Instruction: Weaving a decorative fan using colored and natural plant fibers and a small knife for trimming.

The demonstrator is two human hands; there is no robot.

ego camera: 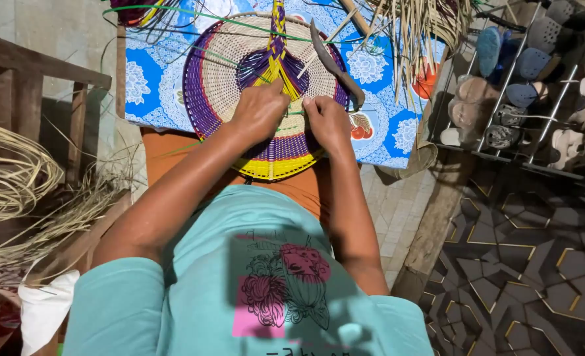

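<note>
A round woven fan (223, 79) in straw colour with purple and yellow bands lies across my lap and a low table. My left hand (261, 111) presses down on its middle, fingers curled on the weave near the purple and yellow handle strands (277, 56). My right hand (327, 122) pinches the weave just beside it, thumb and fingers closed on a strand. Thin green strands (194, 14) trail over the fan. A dark curved knife (335, 66) rests on the fan's right edge.
A blue floral cloth (378, 125) covers the table. Loose straw bundles (417, 26) hang at the top right and coil (9, 178) at the left. A shoe rack (523, 79) stands to the right, a wooden frame (35, 72) to the left.
</note>
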